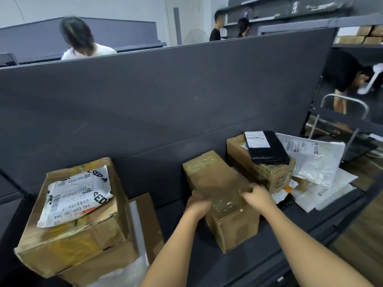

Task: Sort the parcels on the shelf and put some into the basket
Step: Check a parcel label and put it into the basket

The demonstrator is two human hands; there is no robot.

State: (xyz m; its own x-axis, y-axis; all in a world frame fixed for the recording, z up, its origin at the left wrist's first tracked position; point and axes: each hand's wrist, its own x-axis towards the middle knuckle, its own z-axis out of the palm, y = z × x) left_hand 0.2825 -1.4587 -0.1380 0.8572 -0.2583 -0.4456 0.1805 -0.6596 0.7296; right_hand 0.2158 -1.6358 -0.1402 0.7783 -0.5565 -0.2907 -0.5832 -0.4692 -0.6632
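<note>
A long brown cardboard box (215, 183) wrapped in clear tape lies on the dark shelf (165, 168) in the middle. My left hand (198, 203) grips its near left side and my right hand (256, 194) grips its right edge. To the left stands a large worn cardboard box (87, 228) with a white plastic mailer (76, 193) lying on top. To the right, a printed carton (269, 170) carries a black mailer bag (267, 148). White mailers (317, 160) lie spread at the far right. No basket is in view.
A dark grey back panel (165, 96) rises behind the shelf. A flat cardboard sheet (147, 220) leans beside the large box. A metal trolley handle (344, 100) stands at right. One person (80, 40) sits beyond the panel; another (350, 73) bends down at right.
</note>
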